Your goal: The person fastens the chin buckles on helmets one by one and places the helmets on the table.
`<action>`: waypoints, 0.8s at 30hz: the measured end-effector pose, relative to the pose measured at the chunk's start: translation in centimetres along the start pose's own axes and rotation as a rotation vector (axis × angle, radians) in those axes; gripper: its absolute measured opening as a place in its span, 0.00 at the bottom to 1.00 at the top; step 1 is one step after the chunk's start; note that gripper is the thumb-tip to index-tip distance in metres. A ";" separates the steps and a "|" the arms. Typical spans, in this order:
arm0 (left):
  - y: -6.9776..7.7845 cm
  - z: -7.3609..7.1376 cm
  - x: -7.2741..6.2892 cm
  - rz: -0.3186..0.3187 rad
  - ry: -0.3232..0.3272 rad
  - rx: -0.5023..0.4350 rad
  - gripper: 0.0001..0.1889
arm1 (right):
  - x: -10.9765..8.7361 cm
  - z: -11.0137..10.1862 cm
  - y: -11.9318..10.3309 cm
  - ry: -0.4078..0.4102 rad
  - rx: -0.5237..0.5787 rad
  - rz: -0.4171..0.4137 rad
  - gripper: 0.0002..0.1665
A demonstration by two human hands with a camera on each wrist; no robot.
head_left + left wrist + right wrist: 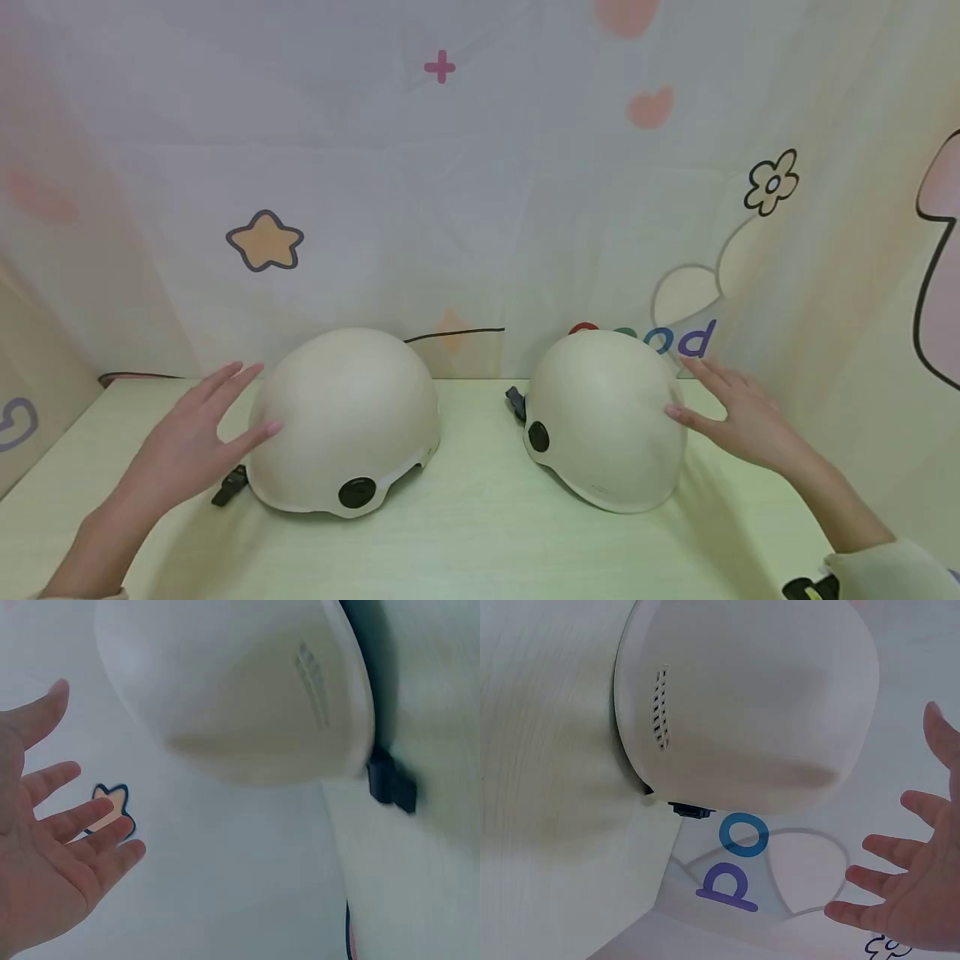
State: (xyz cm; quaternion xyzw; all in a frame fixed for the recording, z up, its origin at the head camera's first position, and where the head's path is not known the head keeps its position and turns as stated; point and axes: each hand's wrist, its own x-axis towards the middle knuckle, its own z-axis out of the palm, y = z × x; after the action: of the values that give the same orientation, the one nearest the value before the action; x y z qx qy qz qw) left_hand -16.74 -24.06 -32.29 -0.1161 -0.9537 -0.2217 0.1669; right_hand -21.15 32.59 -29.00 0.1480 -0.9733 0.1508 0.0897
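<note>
Two cream-white helmets rest dome-up on the table. The left helmet [345, 417] has a round black disc low on its side and a black strap buckle [231, 485] at its left. My left hand [191, 446] is raised by that helmet's left side, fingers spread; in the left wrist view a gap shows between hand and shell. The right helmet [607, 421] bears a similar black disc and a dark strap [516, 403] on its left. Beside its right side my right hand [746, 417] hovers with fingers extended, apart from the shell in the right wrist view. Neither hand holds anything.
The pale green table [472, 533] runs back to a printed cloth backdrop [480, 208] with stars, hearts and letters. A thin black cord [457, 333] shows behind the left helmet. A black object [810, 587] sits by the right sleeve at the lower edge.
</note>
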 end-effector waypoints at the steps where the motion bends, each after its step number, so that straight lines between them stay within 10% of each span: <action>1: 0.5 0.0 0.0 0.002 0.016 -0.029 0.38 | -0.1 -0.1 0.1 -0.012 0.032 -0.007 0.47; 12: 6.4 2.0 0.4 0.093 0.060 -0.437 0.28 | -0.6 -0.6 1.9 -0.184 0.316 0.004 0.38; 24: 10.0 7.8 2.0 0.106 -0.219 -0.726 0.30 | -1.0 1.1 4.0 -0.242 0.624 0.067 0.35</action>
State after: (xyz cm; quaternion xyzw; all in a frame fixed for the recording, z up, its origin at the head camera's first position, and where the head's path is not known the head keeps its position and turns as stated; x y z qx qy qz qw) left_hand -17.74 -11.39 -34.28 -0.2396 -0.8179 -0.5226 0.0234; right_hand -21.61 36.09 -31.34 0.1530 -0.8882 0.4256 -0.0810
